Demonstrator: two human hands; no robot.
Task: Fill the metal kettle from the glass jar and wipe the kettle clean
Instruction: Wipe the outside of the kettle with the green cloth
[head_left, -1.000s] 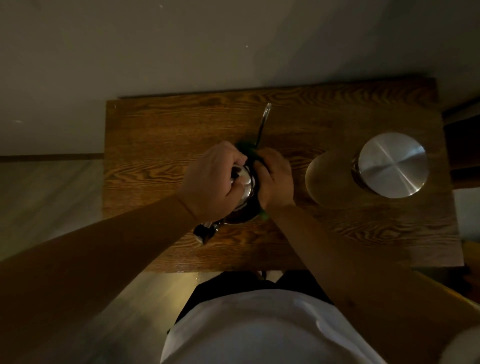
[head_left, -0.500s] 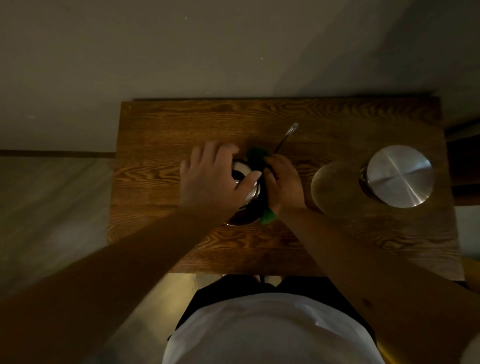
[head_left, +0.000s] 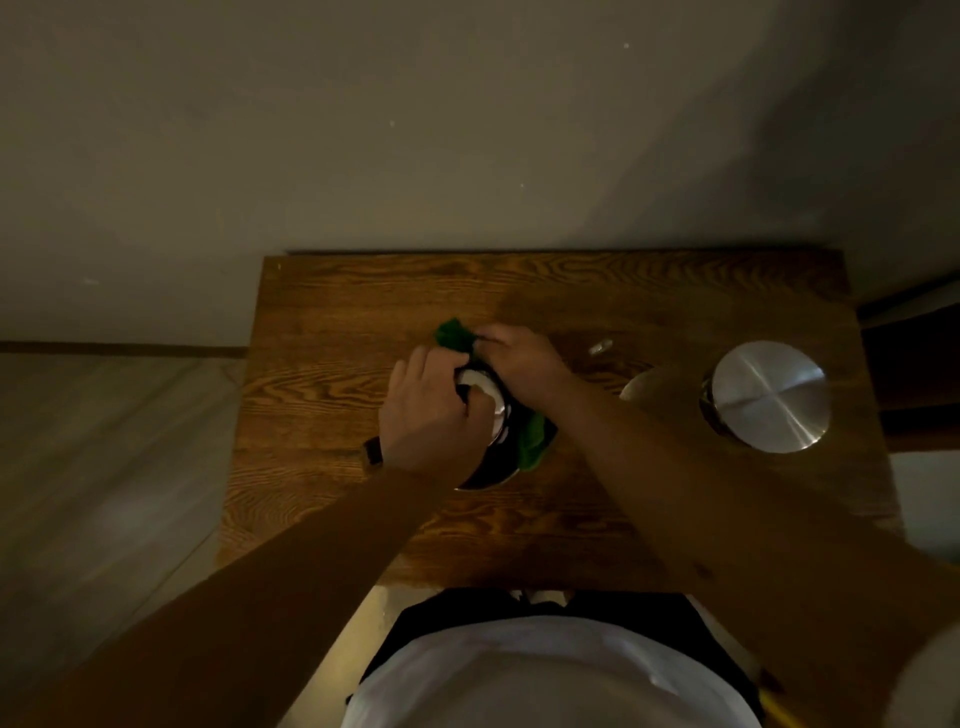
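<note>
Closest to the camera is the person's white shirt (head_left: 545, 680), low in the view. Two bare arms reach forward from it over the brown wooden table (head_left: 332, 322) with a wavy grain.

In the middle of the table stands the shiny round metal kettle (head_left: 491, 467). It is seen from above, so it looks upright, with its top facing the camera. Most of it is hidden under the hands. A small black tip (head_left: 372, 451) sticks out toward the left, just past the left wrist. It may be the end of the kettle's handle, but it is too dark to be sure. If so, the kettle's long line runs left to right across the table.

The left hand (head_left: 431, 415) lies on the kettle's left side with its fingers curled over the top, holding the kettle. The right hand (head_left: 514, 358) is on the far right side of the kettle. Its fingers are closed on a bright green cloth (head_left: 532, 441), pressing it against the kettle. One bit of cloth shows beyond the fingers and another hangs down the kettle's right side.

Farther right, well apart from the kettle, stands the clear glass jar (head_left: 670, 395) with a round silver metal lid (head_left: 769, 396).

Behind the table is a plain pale wall (head_left: 415, 130). To the left is a grey floor (head_left: 104, 467).
</note>
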